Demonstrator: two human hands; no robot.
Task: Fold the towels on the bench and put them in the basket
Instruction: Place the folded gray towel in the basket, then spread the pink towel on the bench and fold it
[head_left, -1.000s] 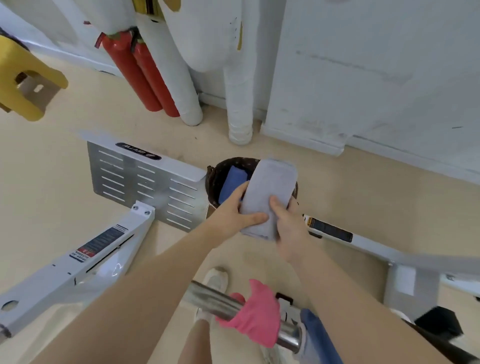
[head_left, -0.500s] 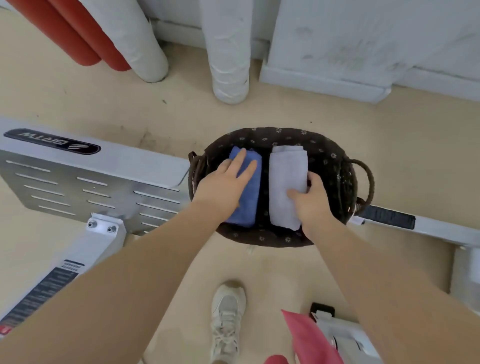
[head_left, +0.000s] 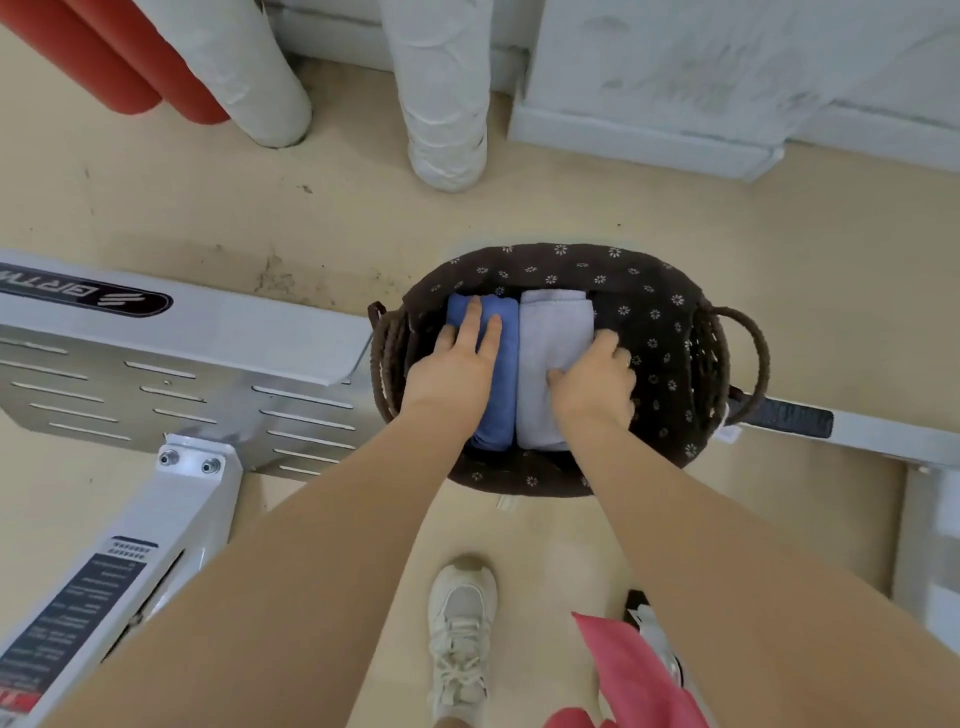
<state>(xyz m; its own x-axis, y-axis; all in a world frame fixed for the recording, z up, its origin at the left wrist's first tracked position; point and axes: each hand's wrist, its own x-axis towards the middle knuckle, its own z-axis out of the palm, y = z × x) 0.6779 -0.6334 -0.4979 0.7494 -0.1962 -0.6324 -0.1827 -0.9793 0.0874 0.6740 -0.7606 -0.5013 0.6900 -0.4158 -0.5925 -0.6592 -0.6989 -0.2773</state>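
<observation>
Both your hands sunk deeper into the basket (head_left: 670, 332), left hand (head_left: 457, 371) flat on blue towel (head_left: 501, 405), right hand (head_left: 597, 387) curled, gripping grey towel (head_left: 550, 332) just beside.

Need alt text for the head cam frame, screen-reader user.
Seen from above, a person's left hand lies flat on a folded blue towel and the right hand grips a folded grey towel beside it, both inside a dark woven basket on a beige floor. A pink towel shows at the bottom edge.
</observation>
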